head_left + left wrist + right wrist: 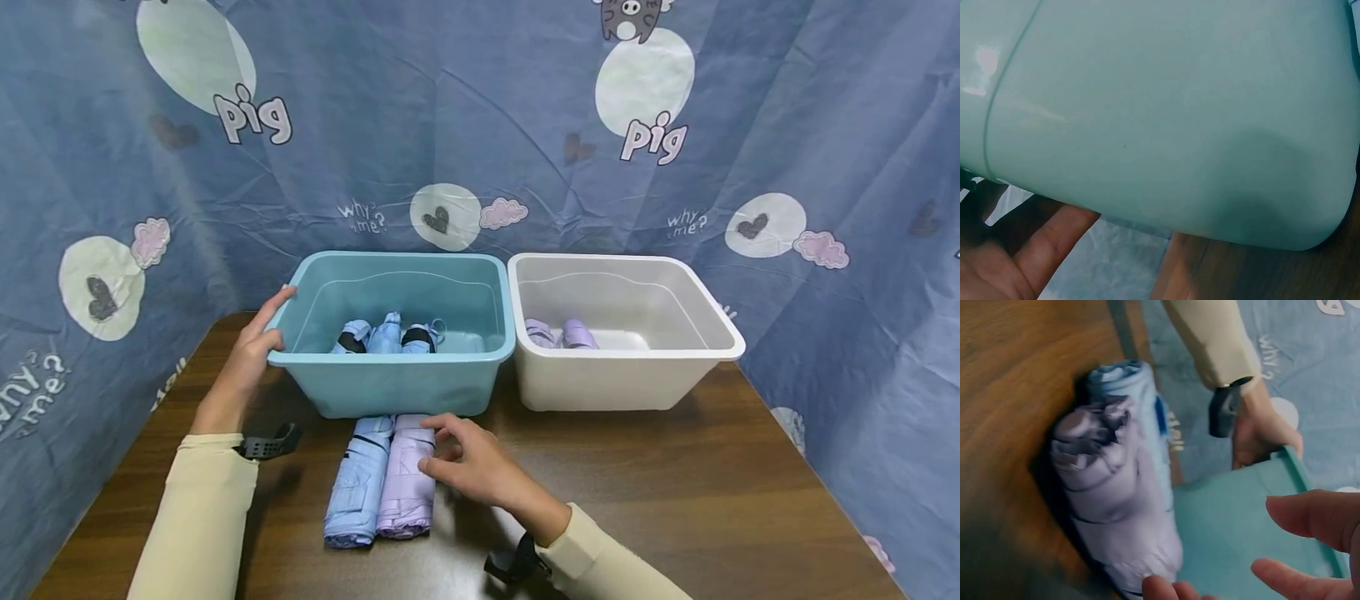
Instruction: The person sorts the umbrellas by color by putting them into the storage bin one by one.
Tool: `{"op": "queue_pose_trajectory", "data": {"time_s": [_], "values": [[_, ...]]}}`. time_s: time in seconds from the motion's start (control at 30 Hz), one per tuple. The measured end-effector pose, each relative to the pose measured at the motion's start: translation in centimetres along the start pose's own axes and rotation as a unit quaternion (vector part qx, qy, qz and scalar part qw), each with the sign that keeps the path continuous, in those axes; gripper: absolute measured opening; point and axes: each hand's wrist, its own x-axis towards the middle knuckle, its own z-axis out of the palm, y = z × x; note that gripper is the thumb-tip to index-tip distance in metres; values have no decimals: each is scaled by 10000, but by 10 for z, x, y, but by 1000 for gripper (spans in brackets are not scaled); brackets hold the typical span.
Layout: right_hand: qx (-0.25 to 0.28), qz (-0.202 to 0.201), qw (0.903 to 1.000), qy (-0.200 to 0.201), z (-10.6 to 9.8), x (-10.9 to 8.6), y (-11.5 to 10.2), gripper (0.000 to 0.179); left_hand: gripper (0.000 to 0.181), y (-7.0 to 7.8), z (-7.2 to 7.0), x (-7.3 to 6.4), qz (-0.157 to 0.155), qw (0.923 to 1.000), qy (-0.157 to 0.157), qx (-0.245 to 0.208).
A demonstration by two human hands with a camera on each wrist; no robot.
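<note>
My left hand (243,362) holds the left rim of a teal tub (390,387); in the left wrist view its fingers (1054,247) lie along the tub's edge. Two folded umbrellas lie side by side on the table before the tub: a light blue umbrella (358,487) on the left and a lilac umbrella (407,483) on the right. Over the lilac one's right side is my right hand (480,462), thumb and fingers apart with nothing between them. The right wrist view shows the lilac umbrella's gathered end (1094,437) up close.
Inside the teal tub lie several light blue folded umbrellas (385,335). A white tub (607,383) stands against its right side and holds two lilac folded umbrellas (577,335). Behind the wooden table (675,492) hangs a blue printed cloth (480,108).
</note>
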Motion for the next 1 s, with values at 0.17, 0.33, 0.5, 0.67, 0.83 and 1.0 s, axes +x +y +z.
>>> {"op": "queue_pose_trajectory", "data": {"time_s": [0.17, 0.33, 0.5, 0.67, 0.83, 1.0], "values": [[-88, 160, 9998, -46, 9, 1, 7, 56, 81, 1, -1, -1, -37, 10000, 1, -80], [248, 336, 9991, 9, 19, 2, 13, 60, 81, 1, -1, -2, -81, 9999, 25, -92], [1049, 581, 9926, 203, 28, 5, 12, 61, 81, 1, -2, -1, -73, 9998, 46, -163], [1735, 921, 9801, 288, 34, 6, 11, 57, 82, -1, -1, -2, -127, 9997, 36, -198], [1428, 1077, 9828, 452, 41, 7, 13, 57, 81, 1, -1, -2, -184, 9997, -8, -138], [-80, 892, 9936, 687, 46, 8, 15, 71, 80, 3, -2, -1, -197, 9997, -23, -105]]}}
